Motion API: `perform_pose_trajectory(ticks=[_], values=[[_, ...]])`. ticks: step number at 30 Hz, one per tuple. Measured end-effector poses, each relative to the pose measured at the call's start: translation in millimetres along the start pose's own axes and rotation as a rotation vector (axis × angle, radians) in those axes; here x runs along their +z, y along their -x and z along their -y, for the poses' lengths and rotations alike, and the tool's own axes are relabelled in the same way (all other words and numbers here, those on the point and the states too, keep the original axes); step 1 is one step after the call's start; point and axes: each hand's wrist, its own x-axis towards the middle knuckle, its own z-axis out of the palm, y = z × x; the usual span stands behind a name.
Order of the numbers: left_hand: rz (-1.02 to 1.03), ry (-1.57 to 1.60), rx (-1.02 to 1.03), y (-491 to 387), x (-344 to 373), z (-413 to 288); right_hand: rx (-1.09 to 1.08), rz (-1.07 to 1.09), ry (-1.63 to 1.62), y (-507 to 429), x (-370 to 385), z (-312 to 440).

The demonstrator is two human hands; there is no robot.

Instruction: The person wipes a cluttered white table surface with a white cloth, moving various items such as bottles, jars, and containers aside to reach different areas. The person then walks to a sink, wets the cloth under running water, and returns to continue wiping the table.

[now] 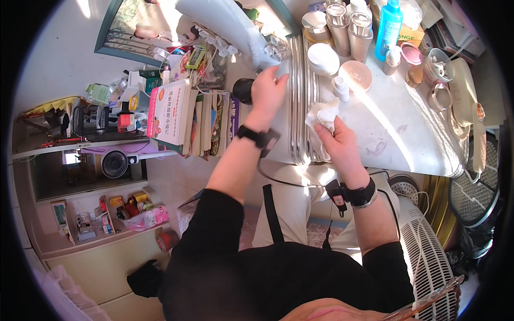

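My left hand [268,90] is beside a round black object [243,90] on the dressing table, next to the upright books. Its fingers are bent, and whether they touch or hold anything is hidden. In my right hand [339,140] is a crumpled white tissue or cloth [323,114], pinched between thumb and fingers above the metal-trimmed edge [299,100] of the table. A small white bottle [341,89] stands just beyond the cloth, beside a round pink compact [355,76] and a white-lidded jar [323,59].
Books [170,114] stand left of the left hand. Cosmetic bottles [338,30] and a blue pump bottle [388,30] crowd the far right. A framed picture [140,32] leans at the back behind a white vase [225,26]. A cable [289,182] hangs between my wrists.
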Motion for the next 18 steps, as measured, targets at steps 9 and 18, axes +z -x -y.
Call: perform_pose_trajectory(ticks=[9,18], values=[[-0.140,-0.143,0.038,-31,39,29,-0.016,0.018,0.025,0,-7,-1],[0.409,0.741,-0.548,50,-13,-13,-0.023,-0.015,-0.042,-1,-7,-2]])
